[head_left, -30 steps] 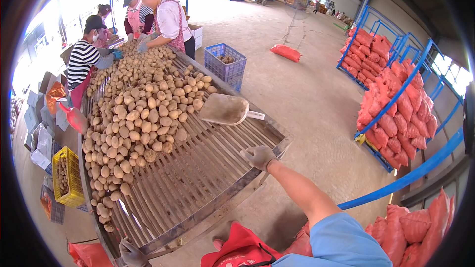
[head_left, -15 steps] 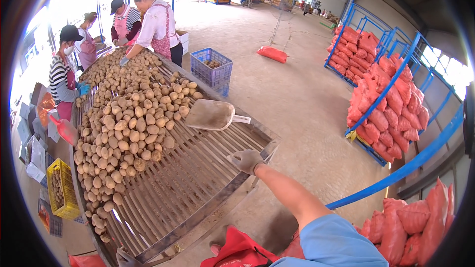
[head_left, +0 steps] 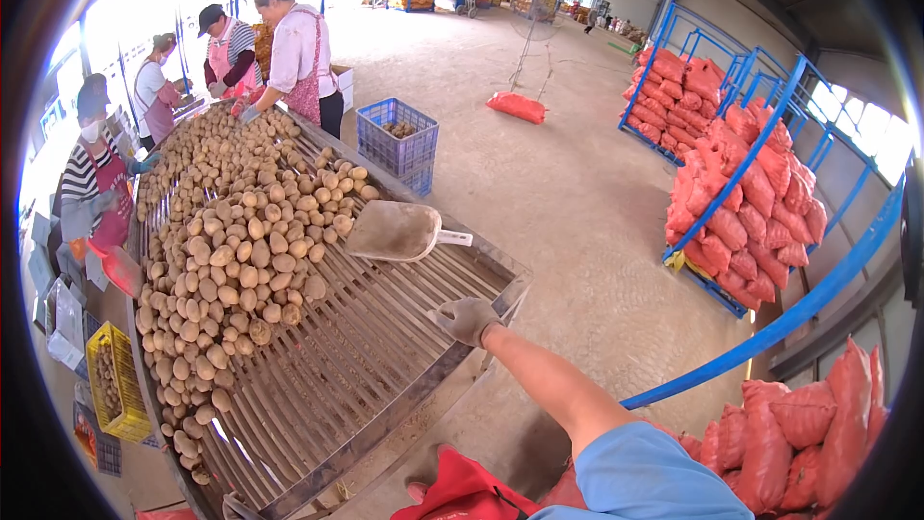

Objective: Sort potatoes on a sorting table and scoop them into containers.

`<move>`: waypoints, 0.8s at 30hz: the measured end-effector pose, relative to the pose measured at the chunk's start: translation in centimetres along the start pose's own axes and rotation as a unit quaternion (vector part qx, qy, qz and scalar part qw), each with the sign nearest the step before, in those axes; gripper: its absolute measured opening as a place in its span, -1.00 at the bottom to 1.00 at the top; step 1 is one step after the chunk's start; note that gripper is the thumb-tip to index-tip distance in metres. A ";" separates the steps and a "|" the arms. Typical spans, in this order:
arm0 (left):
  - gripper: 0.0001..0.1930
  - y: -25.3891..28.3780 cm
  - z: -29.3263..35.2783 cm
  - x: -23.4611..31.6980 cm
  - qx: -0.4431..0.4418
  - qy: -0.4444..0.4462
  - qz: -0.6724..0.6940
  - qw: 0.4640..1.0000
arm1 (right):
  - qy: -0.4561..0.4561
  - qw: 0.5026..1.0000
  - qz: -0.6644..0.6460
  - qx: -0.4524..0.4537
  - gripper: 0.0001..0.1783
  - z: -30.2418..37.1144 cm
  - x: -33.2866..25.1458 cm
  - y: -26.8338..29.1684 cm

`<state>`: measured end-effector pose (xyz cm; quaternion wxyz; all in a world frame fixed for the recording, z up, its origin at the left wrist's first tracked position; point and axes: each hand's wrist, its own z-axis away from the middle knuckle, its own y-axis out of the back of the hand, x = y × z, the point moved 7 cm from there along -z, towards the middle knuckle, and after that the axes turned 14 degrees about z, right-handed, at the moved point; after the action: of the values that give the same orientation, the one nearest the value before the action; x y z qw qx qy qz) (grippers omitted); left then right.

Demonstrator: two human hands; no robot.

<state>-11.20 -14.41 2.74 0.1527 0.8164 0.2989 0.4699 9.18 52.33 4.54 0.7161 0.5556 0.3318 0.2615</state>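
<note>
My right hand, in a grey work glove, is over the near right rim of a slatted metal sorting table. Its fingers are partly stretched out and nothing shows in them. Just a sliver of my gloved left hand appears at the lower edge, by the table's near left corner; its fingers are hidden. A large heap of potatoes covers the table's left and far parts. Beyond my right hand, a dusty scoop with a white handle lies on the slats at the potatoes' edge.
Several co-workers in pink aprons stand around the far end. A red scoop sits by the left rim. Blue crate stands right of the table, yellow crate left. Red sacks fill blue racks; more sacks lie near right.
The view has shifted slightly, moving the scene a little left. The co-worker at the left has leaned away from the table, one hand now off it. My right hand stays at the rim.
</note>
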 end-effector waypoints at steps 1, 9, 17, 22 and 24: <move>-0.65 -0.2 -0.1 0.1 -0.016 0.012 -0.015 1.000 | 0.001 1.000 0.000 0.005 -0.36 -0.1 0.1 -0.1; -0.63 0.2 -0.1 0.9 -0.006 0.008 -0.031 0.999 | 0.009 1.000 -0.007 -0.004 -0.42 0.3 -0.5 0.7; -0.64 0.1 -0.2 2.2 -0.007 -0.006 -0.012 1.000 | 0.008 1.000 -0.001 -0.005 -0.46 0.5 -0.3 0.7; -0.66 0.0 -0.1 0.8 -0.018 0.004 -0.049 0.999 | 0.015 1.000 -0.002 0.013 -0.47 0.3 -0.6 0.5; -0.66 0.1 -0.2 0.4 -0.015 -0.004 -0.046 0.999 | 0.014 1.000 0.003 0.003 -0.46 0.3 -0.7 0.6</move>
<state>-11.15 -14.19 3.15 0.1873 0.8016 0.3282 0.4634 8.91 51.79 5.32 0.7088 0.5554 0.3410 0.2701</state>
